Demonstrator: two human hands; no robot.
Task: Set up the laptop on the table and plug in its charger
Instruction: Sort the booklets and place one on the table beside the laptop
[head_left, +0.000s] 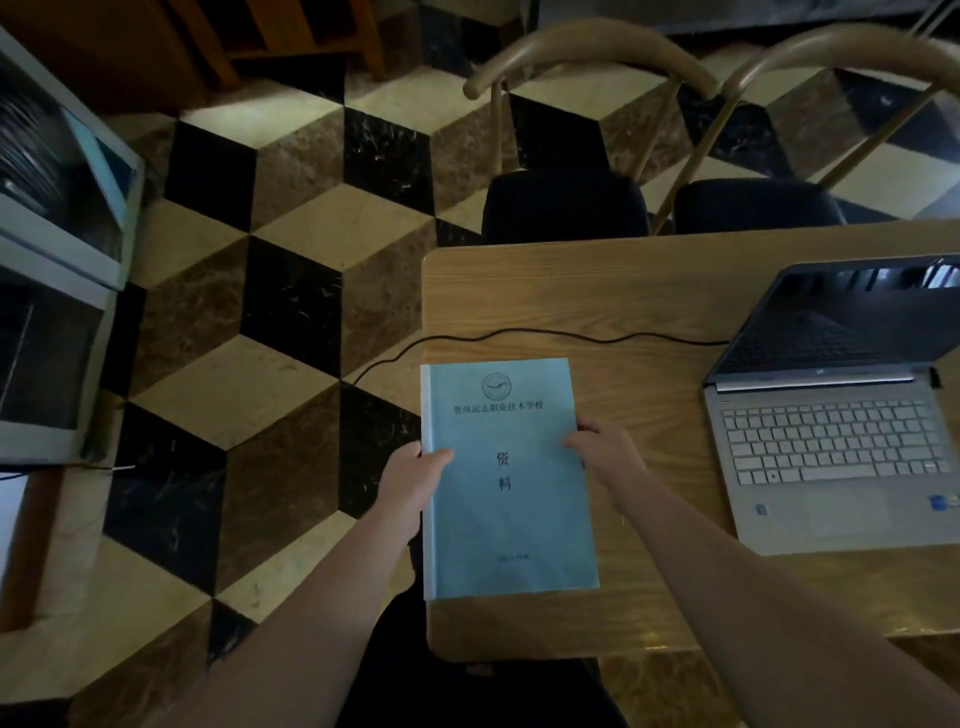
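— What have you got hold of?

— A light blue booklet (506, 478). My left hand (415, 475) grips its left edge, thumb curled over the cover; my right hand (605, 449) pinches the right edge. The fingers of both hands go underneath, so I can't see them. The booklet lies along the left end of the wooden table (649, 306); whether it rests flat or is lifted a little, I can't tell.

— And the laptop?

— The laptop (841, 415) stands open on the table to my right, well apart from the booklet, screen dark. Its right side is cut off by the frame.

— Is the charger in?

— A black cable (545, 335) runs across the table from the laptop's left side, near the hinge, and drops over the left edge to the checkered floor (291, 291). It seems to be plugged in there, but the light is dim. Its far end is hidden.

— Anything beyond?

— Two chairs (566, 202) at the far side, the right one partly cropped.
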